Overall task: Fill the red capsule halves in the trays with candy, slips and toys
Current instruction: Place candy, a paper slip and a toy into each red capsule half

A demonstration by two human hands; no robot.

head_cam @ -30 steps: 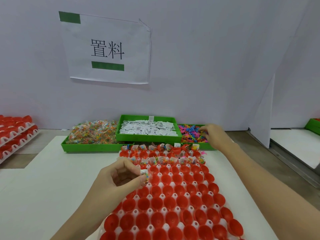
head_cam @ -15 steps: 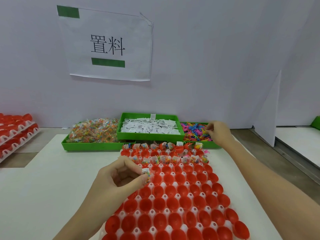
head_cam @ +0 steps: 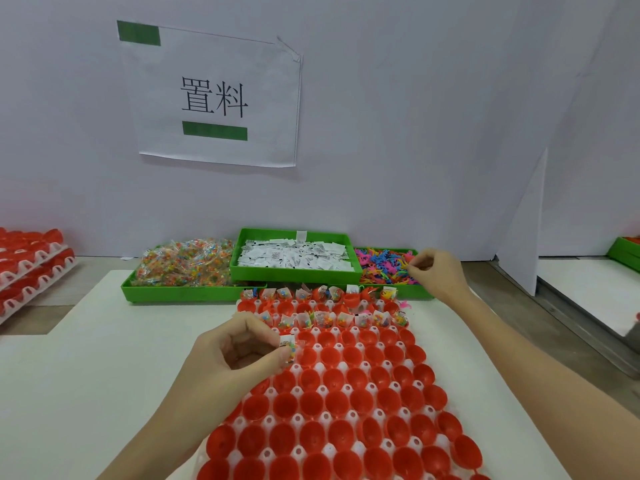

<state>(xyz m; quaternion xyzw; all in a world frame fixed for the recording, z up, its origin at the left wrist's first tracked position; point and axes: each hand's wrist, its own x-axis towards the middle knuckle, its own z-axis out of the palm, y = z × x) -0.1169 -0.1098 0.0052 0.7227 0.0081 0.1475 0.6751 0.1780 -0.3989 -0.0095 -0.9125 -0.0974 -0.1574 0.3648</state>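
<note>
A white tray (head_cam: 323, 388) of red capsule halves (head_cam: 346, 431) lies before me; its two far rows hold candy packets and slips. My left hand (head_cam: 230, 355) pinches a small candy packet with a white slip (head_cam: 288, 345) over the tray's left edge, third row. My right hand (head_cam: 438, 277) reaches into the green bin of coloured toys (head_cam: 384, 266), fingers curled at the toys; whether it holds one I cannot tell. The candy bin (head_cam: 183, 265) and the slip bin (head_cam: 294, 256) stand behind the tray.
Stacked trays of red capsules (head_cam: 27, 268) sit at the far left. A white wall with a paper sign (head_cam: 214, 98) stands behind the bins. A white partition (head_cam: 526, 230) and another green bin (head_cam: 627, 252) are at right.
My right hand has drawn slightly toward the near right of the toy bin. My left hand keeps the packet and slip in about the same place.
</note>
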